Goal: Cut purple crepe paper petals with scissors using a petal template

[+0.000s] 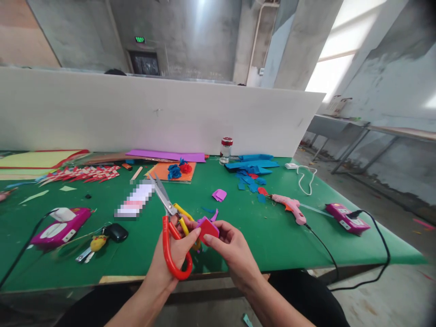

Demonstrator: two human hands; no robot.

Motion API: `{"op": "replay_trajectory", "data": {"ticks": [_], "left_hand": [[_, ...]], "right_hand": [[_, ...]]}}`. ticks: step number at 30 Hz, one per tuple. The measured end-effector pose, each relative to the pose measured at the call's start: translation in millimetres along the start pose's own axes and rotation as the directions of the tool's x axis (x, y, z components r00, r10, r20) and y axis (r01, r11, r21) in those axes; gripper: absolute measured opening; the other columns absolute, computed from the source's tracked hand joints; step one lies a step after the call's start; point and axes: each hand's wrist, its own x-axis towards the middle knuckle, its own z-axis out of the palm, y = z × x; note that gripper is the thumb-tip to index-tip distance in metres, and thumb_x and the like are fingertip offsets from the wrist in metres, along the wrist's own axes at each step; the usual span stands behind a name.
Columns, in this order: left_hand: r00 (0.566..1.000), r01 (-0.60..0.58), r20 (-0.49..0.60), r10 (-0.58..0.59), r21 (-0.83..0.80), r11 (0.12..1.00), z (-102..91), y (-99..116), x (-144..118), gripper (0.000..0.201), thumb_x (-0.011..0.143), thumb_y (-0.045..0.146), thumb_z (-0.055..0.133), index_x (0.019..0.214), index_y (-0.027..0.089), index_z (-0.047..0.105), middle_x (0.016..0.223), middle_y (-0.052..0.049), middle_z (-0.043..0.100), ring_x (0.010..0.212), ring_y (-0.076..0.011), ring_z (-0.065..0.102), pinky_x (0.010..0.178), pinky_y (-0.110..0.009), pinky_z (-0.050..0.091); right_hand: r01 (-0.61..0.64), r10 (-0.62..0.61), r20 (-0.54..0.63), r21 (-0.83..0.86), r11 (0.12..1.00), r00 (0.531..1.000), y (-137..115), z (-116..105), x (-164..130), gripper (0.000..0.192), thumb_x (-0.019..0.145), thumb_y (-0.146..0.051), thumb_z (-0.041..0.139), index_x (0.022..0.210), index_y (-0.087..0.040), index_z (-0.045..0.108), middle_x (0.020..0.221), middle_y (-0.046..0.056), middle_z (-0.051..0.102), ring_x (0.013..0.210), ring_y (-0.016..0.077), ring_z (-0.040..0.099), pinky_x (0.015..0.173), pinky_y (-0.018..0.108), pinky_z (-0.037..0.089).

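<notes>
My left hand [172, 256] grips red-handled scissors [170, 227] whose blades point up and to the left, away from me. It also pinches the edge of a small red foam piece [208, 230]. My right hand [231, 247] holds that same red piece from the right, with a purple scrap [204, 221] just behind it. Both hands hover over the near edge of the green table [272, 236].
A pink glue gun [289, 206] with a black cord lies to the right, near a magenta power strip [347, 219]. Another magenta strip [59, 225], keys [98, 243], foam sheets, blue scraps [252, 175], foam flowers [179, 170] and a jar [225, 150] lie around. A white board stands behind.
</notes>
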Motion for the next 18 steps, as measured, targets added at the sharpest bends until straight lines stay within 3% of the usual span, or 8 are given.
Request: {"op": "replay_trajectory", "data": {"ticks": [7, 9, 11, 14, 18], "left_hand": [[0.999, -0.054, 0.01, 0.053, 0.106, 0.993, 11.0, 8, -10, 0.021, 0.069, 0.027, 0.07, 0.08, 0.018, 0.054, 0.077, 0.002, 0.061, 0.071, -0.0146, 0.06, 0.068, -0.026, 0.053], [0.994, -0.084, 0.08, 0.072, 0.165, 0.983, 5.6, 11, -8, 0.019, 0.074, 0.03, 0.066, 0.083, 0.019, 0.054, 0.079, 0.0, 0.062, 0.072, -0.0158, 0.061, 0.069, -0.027, 0.053], [0.973, -0.132, 0.218, 0.071, 0.28, 0.951, -6.9, 15, -6, 0.017, 0.081, 0.034, 0.06, 0.088, 0.02, 0.055, 0.082, -0.001, 0.063, 0.072, -0.0167, 0.061, 0.069, -0.028, 0.052], [0.93, -0.247, 0.366, 0.031, 0.561, 0.79, -30.0, 24, -10, 0.016, 0.085, 0.035, 0.052, 0.09, 0.022, 0.059, 0.081, -0.002, 0.064, 0.07, -0.0182, 0.061, 0.066, -0.028, 0.05], [0.939, -0.305, 0.344, 0.009, 0.819, 0.487, -41.7, 32, -27, 0.015, 0.084, 0.03, 0.049, 0.082, 0.024, 0.062, 0.082, -0.005, 0.065, 0.07, -0.0211, 0.059, 0.066, -0.031, 0.046]], "right_hand": [[-0.034, 0.049, -0.09, 0.154, 0.987, 0.995, 11, 8, -4, 0.027, 0.064, -0.036, 0.084, 0.077, -0.016, 0.072, 0.074, 0.002, 0.069, 0.066, 0.0119, 0.056, 0.067, 0.024, 0.043], [-0.049, 0.067, -0.095, 0.178, 0.983, 0.993, 9, 4, -1, 0.027, 0.062, -0.036, 0.085, 0.075, -0.016, 0.072, 0.071, 0.001, 0.069, 0.065, 0.0116, 0.056, 0.067, 0.024, 0.043], [-0.059, 0.079, -0.102, 0.185, 0.981, 0.992, 2, -3, 3, 0.027, 0.058, -0.034, 0.087, 0.073, -0.016, 0.073, 0.07, 0.001, 0.069, 0.064, 0.0111, 0.056, 0.067, 0.023, 0.043], [-0.054, 0.079, -0.132, 0.184, 0.981, 0.988, -14, -17, 9, 0.028, 0.055, -0.032, 0.089, 0.072, -0.015, 0.074, 0.069, 0.001, 0.07, 0.064, 0.0108, 0.058, 0.065, 0.022, 0.045], [-0.057, 0.086, -0.156, 0.184, 0.981, 0.984, -30, -31, 13, 0.028, 0.053, -0.031, 0.09, 0.069, -0.015, 0.073, 0.069, 0.003, 0.071, 0.065, 0.0122, 0.062, 0.062, 0.021, 0.046]]}}
